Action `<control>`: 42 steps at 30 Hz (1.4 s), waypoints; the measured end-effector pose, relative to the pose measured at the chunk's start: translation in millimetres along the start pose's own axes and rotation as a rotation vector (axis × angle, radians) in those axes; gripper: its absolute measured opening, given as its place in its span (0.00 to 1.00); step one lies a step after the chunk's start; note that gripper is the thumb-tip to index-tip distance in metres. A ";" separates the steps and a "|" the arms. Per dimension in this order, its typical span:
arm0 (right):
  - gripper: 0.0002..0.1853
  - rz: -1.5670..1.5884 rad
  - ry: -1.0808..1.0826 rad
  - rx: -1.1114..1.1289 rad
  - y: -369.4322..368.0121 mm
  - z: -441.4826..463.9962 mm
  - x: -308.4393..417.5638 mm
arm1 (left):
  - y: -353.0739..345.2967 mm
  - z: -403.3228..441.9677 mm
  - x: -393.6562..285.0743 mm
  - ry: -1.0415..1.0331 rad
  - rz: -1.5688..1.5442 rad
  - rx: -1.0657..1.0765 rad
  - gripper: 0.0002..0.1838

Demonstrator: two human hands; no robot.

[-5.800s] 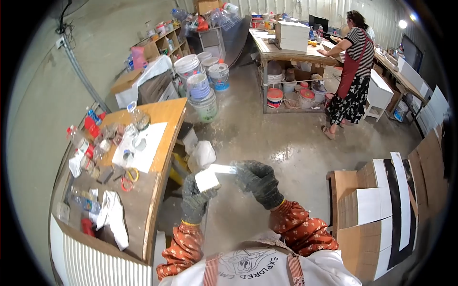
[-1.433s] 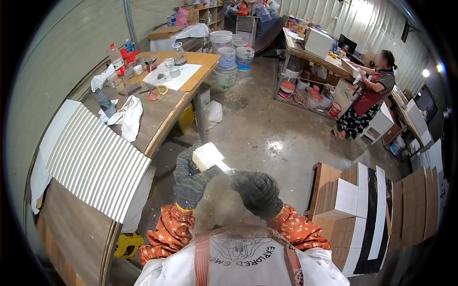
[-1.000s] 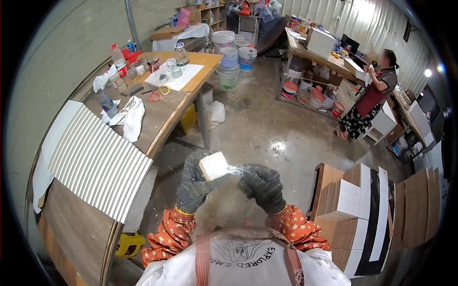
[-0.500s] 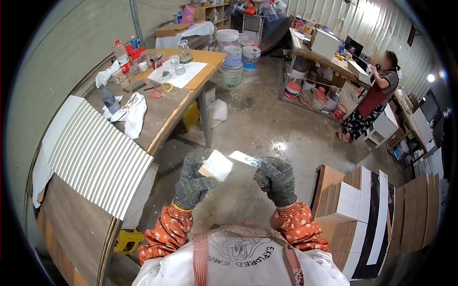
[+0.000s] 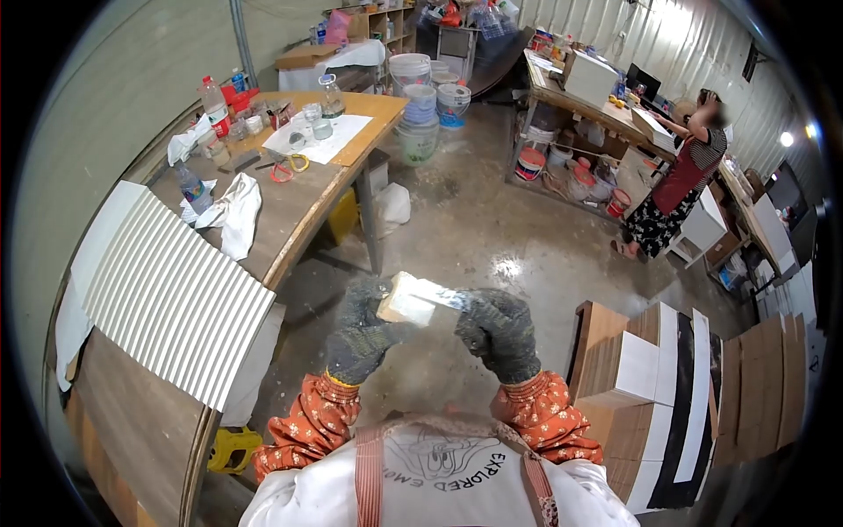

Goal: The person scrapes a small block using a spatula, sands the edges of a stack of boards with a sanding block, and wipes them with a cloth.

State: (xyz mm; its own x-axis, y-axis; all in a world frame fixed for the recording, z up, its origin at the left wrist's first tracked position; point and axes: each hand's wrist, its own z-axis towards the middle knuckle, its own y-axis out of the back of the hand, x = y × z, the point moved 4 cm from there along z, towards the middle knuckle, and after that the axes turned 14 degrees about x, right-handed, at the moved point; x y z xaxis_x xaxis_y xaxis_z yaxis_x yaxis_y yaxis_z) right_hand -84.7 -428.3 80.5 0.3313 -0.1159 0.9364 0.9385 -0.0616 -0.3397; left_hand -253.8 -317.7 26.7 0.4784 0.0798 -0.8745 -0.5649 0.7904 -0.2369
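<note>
In a dark knitted work glove, my left hand (image 5: 358, 334) is closed around a small pale block (image 5: 406, 309) with white paste on its face. My right hand (image 5: 500, 332), gloved the same way, grips a putty knife (image 5: 439, 295) whose handle is hidden in the fist. The whitened blade lies across the upper part of the block and appears to touch it. Both hands are in front of my chest, above the concrete floor.
To the left, a ribbed white panel (image 5: 176, 290) lies on a workbench (image 5: 140, 386). Farther along are scissors (image 5: 290, 167), a white cloth (image 5: 237, 211), bottles and jars. Stacked boards (image 5: 632, 386) stand at right. Buckets (image 5: 417, 132) line the back; a person (image 5: 676, 180) stands at another bench.
The putty knife has moved left onto the block, and my hands have come closer together. The block has turned slightly. The person at the far bench has shifted their arms.
</note>
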 end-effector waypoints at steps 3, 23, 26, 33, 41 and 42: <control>0.13 -0.388 0.111 -0.028 -8.8 8.4 -4.6 | -3.0 -0.9 -7.8 -0.015 0.187 0.004 0.34; 0.17 -1.565 0.681 -0.020 -27.7 -8.6 -13.8 | -21.0 -5.8 -30.7 -0.349 0.295 -0.075 0.31; 0.18 -1.558 0.505 0.088 -36.3 -13.7 -32.8 | -19.2 -3.4 -30.0 -0.372 0.383 -0.086 0.32; 0.14 -1.412 0.416 0.071 -40.1 -23.5 -17.9 | -13.5 -5.2 -28.6 -0.306 0.432 -0.105 0.31; 0.10 -0.435 0.110 0.000 -21.9 -3.4 -8.2 | -17.4 -2.8 -38.4 -0.371 0.260 0.074 0.33; 0.10 -0.375 0.078 -0.004 -14.2 -0.9 -13.6 | -16.0 -4.7 -37.8 -0.372 0.259 0.072 0.33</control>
State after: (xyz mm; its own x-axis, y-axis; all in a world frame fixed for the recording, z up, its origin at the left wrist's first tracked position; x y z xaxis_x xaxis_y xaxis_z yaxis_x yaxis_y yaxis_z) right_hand -102.5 -426.8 72.5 -0.0437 -0.1596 0.9862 0.9927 -0.1183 0.0249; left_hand -265.9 -336.2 61.6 0.5436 0.4828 -0.6866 -0.6561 0.7545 0.0112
